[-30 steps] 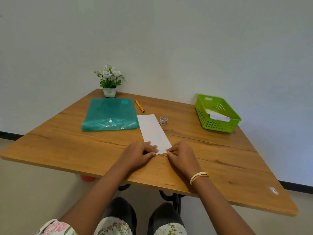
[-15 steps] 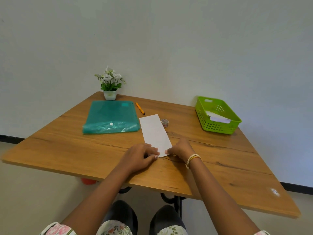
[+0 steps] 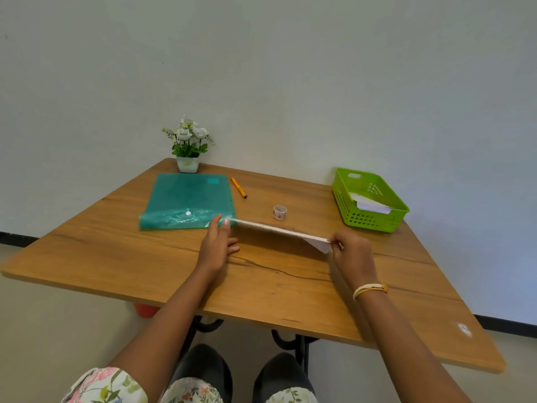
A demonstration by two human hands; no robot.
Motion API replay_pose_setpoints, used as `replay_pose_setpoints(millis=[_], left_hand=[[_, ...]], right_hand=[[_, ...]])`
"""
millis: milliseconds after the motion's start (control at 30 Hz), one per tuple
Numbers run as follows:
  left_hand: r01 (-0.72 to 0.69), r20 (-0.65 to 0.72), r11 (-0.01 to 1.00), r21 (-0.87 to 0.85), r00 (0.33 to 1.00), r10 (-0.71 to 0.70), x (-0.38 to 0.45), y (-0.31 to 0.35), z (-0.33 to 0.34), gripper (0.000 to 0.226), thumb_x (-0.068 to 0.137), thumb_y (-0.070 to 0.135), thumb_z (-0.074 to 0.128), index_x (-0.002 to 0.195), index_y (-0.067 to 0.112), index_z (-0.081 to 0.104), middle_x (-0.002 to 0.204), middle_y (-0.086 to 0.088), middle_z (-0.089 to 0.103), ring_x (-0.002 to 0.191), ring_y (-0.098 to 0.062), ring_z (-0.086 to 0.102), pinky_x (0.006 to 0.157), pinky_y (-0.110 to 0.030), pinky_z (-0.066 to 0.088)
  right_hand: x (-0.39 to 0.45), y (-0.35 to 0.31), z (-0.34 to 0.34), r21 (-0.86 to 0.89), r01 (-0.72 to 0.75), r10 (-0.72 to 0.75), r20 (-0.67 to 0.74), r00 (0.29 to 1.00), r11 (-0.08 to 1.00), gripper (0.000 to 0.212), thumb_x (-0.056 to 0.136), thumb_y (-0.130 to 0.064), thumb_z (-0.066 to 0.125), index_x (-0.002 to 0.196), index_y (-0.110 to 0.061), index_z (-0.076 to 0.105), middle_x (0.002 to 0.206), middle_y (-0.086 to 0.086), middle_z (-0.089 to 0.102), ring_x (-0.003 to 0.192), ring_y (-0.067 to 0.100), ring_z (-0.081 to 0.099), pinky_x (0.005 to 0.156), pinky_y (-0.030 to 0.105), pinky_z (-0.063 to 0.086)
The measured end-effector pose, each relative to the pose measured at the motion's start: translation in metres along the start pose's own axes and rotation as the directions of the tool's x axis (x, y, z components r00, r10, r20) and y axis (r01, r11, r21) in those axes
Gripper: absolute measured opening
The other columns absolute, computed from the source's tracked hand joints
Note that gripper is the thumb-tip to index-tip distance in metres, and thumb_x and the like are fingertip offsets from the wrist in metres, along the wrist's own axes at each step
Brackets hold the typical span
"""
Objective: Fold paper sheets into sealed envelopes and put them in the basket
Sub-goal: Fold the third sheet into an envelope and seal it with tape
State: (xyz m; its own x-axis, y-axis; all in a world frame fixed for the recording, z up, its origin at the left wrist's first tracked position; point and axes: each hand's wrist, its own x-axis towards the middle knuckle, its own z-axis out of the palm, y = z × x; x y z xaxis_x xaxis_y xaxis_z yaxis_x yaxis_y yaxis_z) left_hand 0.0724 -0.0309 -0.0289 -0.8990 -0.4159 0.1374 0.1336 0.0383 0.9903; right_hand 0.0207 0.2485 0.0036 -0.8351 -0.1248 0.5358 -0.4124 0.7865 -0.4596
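Both hands hold the folded paper (image 3: 279,229) above the table (image 3: 116,257), seen nearly edge-on. Left hand (image 3: 216,245) pinches the paper's left end between thumb and fingers, just beside the near right corner of the teal folder (image 3: 189,199). Right hand (image 3: 353,253) is closed on the right end, where a small white corner hangs down. The green basket (image 3: 345,210) sits at the far right of the table, with white paper inside. A tape roll (image 3: 280,212) stands beyond the paper; an orange pencil (image 3: 239,187) lies beside the folder. A potted plant (image 3: 188,146) occupies the far corner.
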Motion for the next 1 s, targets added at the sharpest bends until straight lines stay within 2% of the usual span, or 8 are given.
replay_pose_setpoints(millis=[133, 300, 467, 600, 733, 800, 867, 1000], left_hand=[[0.024, 0.012, 0.998, 0.052, 1.000, -0.024, 0.003, 0.001, 0.000, 0.047, 0.098, 0.031, 0.050, 0.142, 0.017, 0.039, 0.121, -0.003, 0.054, 0.106, -0.019, 0.057, 0.079, -0.032, 0.056], [-0.164, 0.093, 0.847, 0.506, 0.986, 0.136, 0.002, -0.007, 0.003, 0.027, 0.090, 0.015, 0.061, 0.116, 0.012, 0.067, 0.124, -0.004, 0.062, 0.112, -0.014, 0.054, 0.094, -0.025, 0.040], [-0.253, 0.179, 0.702, 0.666, 0.968, 0.178, -0.003, -0.007, 0.012, 0.023, 0.091, 0.027, 0.058, 0.108, 0.022, 0.071, 0.120, 0.005, 0.065, 0.113, -0.011, 0.054, 0.102, -0.033, 0.038], [-0.253, 0.152, 0.581, 0.773, 0.964, 0.217, -0.004, -0.008, 0.013, 0.023, 0.091, 0.035, 0.055, 0.104, 0.028, 0.072, 0.115, 0.011, 0.067, 0.113, -0.010, 0.053, 0.115, -0.050, 0.014], [-0.317, 0.179, 0.540, 0.780, 0.939, 0.292, -0.010, -0.010, 0.014, 0.021, 0.091, 0.035, 0.057, 0.101, 0.026, 0.072, 0.106, 0.009, 0.069, 0.105, -0.008, 0.056, 0.116, -0.047, 0.015], [-0.383, 0.213, 0.518, 0.765, 0.909, 0.358, -0.012, -0.011, 0.014, 0.021, 0.090, 0.035, 0.059, 0.097, 0.022, 0.074, 0.096, 0.007, 0.070, 0.092, -0.007, 0.057, 0.109, -0.040, 0.032], [-0.421, 0.244, 0.539, 0.729, 0.896, 0.370, -0.013, -0.010, 0.014, 0.022, 0.089, 0.035, 0.061, 0.098, 0.021, 0.075, 0.091, 0.007, 0.070, 0.079, -0.003, 0.054, 0.082, -0.024, 0.046], [-0.439, 0.287, 0.554, 0.707, 0.894, 0.343, -0.013, -0.007, 0.013, 0.020, 0.087, 0.036, 0.062, 0.095, 0.024, 0.076, 0.087, 0.011, 0.068, 0.076, -0.002, 0.052, 0.065, -0.018, 0.042]], right_hand=[[-0.014, 0.016, 0.004, -0.037, 0.072, -0.073, -0.017, 0.997, 0.997, 0.019, 0.079, 0.002, 0.061, 0.085, -0.012, 0.071, 0.087, 0.006, 0.071, 0.080, 0.025, 0.064, 0.069, 0.034, 0.051], [-0.017, 0.028, 0.011, -0.155, -0.020, 0.048, 0.180, 0.982, 0.988, 0.019, 0.080, 0.001, 0.062, 0.082, -0.015, 0.073, 0.091, 0.006, 0.072, 0.086, 0.025, 0.065, 0.074, 0.034, 0.052], [-0.007, 0.020, 0.012, -0.199, -0.179, 0.202, 0.103, 0.974, 0.963, 0.017, 0.081, -0.010, 0.059, 0.082, -0.017, 0.075, 0.086, 0.007, 0.074, 0.083, 0.029, 0.065, 0.067, 0.033, 0.050], [0.017, -0.008, 0.031, -0.175, -0.133, 0.154, 0.110, 0.982, 0.976, 0.019, 0.080, -0.010, 0.056, 0.082, -0.014, 0.074, 0.085, 0.011, 0.072, 0.083, 0.033, 0.064, 0.064, 0.033, 0.047], [0.046, -0.034, 0.065, -0.089, -0.072, 0.086, 0.174, 0.981, 0.993, 0.022, 0.085, -0.009, 0.051, 0.090, -0.012, 0.072, 0.089, 0.012, 0.071, 0.084, 0.033, 0.064, 0.067, 0.033, 0.049], [0.060, -0.045, 0.083, -0.076, -0.049, 0.063, 0.194, 0.979, 0.996, 0.026, 0.088, -0.011, 0.050, 0.105, -0.014, 0.068, 0.099, 0.011, 0.070, 0.091, 0.030, 0.063, 0.073, 0.034, 0.052], [0.074, -0.054, 0.098, -0.079, -0.031, 0.049, 0.234, 0.971, 0.996, 0.029, 0.091, -0.015, 0.050, 0.118, -0.017, 0.061, 0.110, 0.010, 0.067, 0.097, 0.029, 0.062, 0.078, 0.036, 0.052], [0.094, -0.059, 0.121, -0.184, -0.002, 0.061, 0.319, 0.946, 0.983, 0.029, 0.096, -0.026, 0.049, 0.124, -0.019, 0.056, 0.118, 0.011, 0.060, 0.106, 0.031, 0.058, 0.085, 0.040, 0.052]])
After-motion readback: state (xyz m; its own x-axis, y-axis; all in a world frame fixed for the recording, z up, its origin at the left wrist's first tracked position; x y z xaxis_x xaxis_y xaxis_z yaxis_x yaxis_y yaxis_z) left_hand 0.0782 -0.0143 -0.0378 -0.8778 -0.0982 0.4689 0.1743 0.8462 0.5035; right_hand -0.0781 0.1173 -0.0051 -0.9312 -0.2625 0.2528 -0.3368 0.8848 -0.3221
